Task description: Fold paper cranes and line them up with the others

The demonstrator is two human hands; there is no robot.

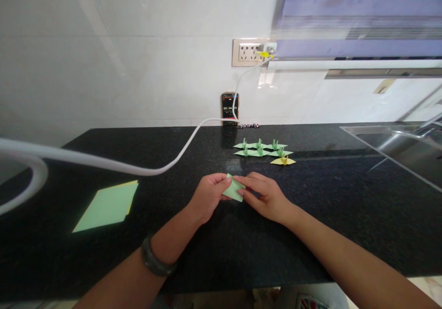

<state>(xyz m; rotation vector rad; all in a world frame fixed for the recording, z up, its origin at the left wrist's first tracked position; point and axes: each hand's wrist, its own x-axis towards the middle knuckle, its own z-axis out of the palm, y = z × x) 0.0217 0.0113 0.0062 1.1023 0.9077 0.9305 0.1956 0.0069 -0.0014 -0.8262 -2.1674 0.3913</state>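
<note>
Table, dark and speckled, carries the paper. Stack of green sheets lies well apart at left, yellow edges showing. Left hand pinches the left side of the folded green paper, thumb on top; right hand pinches its right side. Step in hand, as judged: folding; the next move likely calls for aligned edges and firm creasing. Smallest: six green cranes and one yellow crane, beyond the hands.
</note>
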